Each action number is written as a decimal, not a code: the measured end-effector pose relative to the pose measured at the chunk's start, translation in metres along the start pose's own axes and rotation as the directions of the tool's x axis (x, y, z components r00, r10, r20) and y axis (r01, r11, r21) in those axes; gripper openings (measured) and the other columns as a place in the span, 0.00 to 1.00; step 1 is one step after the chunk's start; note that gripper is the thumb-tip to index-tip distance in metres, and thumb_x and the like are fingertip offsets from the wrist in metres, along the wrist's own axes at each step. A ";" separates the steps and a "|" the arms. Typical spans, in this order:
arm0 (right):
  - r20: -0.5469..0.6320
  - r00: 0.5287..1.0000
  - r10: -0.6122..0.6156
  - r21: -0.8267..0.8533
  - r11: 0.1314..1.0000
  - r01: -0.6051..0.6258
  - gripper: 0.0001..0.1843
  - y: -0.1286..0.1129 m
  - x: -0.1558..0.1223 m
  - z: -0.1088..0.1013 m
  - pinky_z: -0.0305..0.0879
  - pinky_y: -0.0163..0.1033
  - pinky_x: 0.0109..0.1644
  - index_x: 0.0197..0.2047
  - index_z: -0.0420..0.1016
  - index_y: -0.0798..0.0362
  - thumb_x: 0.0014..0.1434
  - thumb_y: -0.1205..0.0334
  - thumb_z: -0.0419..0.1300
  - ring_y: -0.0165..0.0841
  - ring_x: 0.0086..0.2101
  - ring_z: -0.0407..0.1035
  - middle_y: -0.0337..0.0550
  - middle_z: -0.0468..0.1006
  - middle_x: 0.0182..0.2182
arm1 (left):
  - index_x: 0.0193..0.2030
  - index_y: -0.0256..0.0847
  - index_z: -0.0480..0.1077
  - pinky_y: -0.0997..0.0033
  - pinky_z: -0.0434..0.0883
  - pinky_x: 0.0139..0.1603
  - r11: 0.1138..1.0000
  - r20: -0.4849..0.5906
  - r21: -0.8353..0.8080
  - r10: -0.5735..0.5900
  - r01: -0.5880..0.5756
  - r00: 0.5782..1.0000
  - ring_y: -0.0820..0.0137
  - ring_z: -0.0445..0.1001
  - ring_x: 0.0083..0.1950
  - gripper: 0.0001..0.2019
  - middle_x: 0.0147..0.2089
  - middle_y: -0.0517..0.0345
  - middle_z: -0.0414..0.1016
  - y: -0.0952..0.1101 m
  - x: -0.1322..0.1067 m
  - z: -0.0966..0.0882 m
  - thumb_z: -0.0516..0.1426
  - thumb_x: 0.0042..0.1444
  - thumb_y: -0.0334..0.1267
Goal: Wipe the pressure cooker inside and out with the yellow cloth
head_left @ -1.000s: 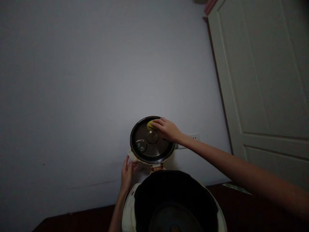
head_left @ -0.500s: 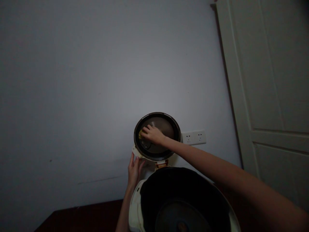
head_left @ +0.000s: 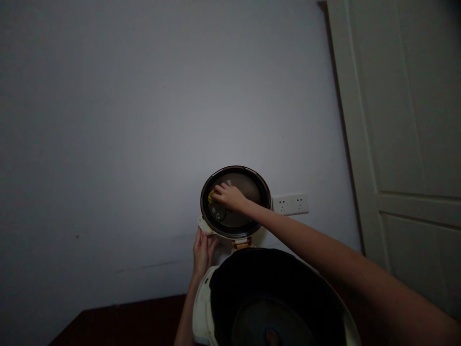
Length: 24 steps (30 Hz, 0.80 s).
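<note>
A rice cooker (head_left: 203,307) with a white body and a dark, hollow inside stands in front of me. Its lid (head_left: 248,187) is tipped up on the hinge, the round inner face turned toward me. Closed on a yellow cloth (head_left: 211,196), my right hand (head_left: 228,196) presses it to the left part of that inner face. My left hand (head_left: 202,247) grips the white tab at the lid's lower left edge, fingers partly behind it. Just right of the cloth's lower end, a small round valve shows on the lid.
Behind the lid rises a pale wall (head_left: 162,120) with a white double socket (head_left: 291,204) close to its right side. A dark red-brown table (head_left: 133,319) lies under the cooker. At the right stands a panelled white door (head_left: 406,144).
My right hand and the cloth have shifted slightly upward on the lid, uncovering more of the valve area. The left hand keeps its hold. The whole view has moved a little.
</note>
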State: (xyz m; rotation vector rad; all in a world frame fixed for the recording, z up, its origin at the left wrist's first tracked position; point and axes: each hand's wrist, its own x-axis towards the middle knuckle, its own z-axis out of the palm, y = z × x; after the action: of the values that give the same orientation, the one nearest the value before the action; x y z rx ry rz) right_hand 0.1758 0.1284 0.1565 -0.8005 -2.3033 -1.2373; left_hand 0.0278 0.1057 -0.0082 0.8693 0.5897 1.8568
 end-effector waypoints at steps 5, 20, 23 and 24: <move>0.016 0.996 -0.085 -0.027 0.996 0.085 0.16 0.013 0.000 -0.004 0.64 0.39 0.37 0.53 0.68 0.54 0.67 0.67 0.45 0.41 0.46 0.61 0.52 0.68 0.51 | 0.67 0.50 0.53 0.63 0.72 0.53 1.000 -0.006 0.012 -0.002 0.002 1.000 0.63 0.70 0.59 0.27 0.64 0.50 0.64 0.003 -0.001 -0.002 0.53 0.62 0.35; -0.042 0.986 0.162 0.020 0.987 -0.161 0.16 0.014 -0.003 -0.003 0.64 0.36 0.36 0.52 0.69 0.51 0.66 0.64 0.45 0.39 0.46 0.62 0.50 0.68 0.51 | 0.65 0.48 0.58 0.57 0.70 0.56 1.000 0.030 -0.008 0.029 -0.029 0.999 0.61 0.70 0.58 0.27 0.63 0.49 0.66 0.005 -0.002 -0.005 0.57 0.58 0.35; -0.076 0.939 0.335 0.048 0.942 -0.332 0.18 0.024 -0.008 -0.008 0.64 0.36 0.37 0.54 0.68 0.50 0.68 0.60 0.43 0.40 0.47 0.62 0.50 0.68 0.51 | 0.65 0.48 0.58 0.57 0.70 0.56 0.999 0.021 -0.024 0.024 -0.024 0.999 0.62 0.73 0.56 0.28 0.60 0.48 0.69 0.003 -0.001 -0.007 0.59 0.57 0.34; -0.070 0.929 0.362 0.055 0.932 -0.359 0.18 0.023 -0.010 -0.008 0.64 0.37 0.37 0.54 0.68 0.49 0.68 0.59 0.42 0.40 0.47 0.62 0.50 0.68 0.51 | 0.65 0.48 0.58 0.57 0.70 0.56 0.999 0.018 -0.030 0.023 -0.023 1.000 0.63 0.73 0.55 0.29 0.60 0.48 0.69 0.002 0.000 -0.007 0.59 0.57 0.34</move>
State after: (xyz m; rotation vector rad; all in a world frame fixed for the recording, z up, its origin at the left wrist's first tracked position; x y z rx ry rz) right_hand 0.1990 0.1285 0.1689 -1.0822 -1.9957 -1.0318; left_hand 0.0212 0.1044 -0.0112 0.8762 0.5417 1.8720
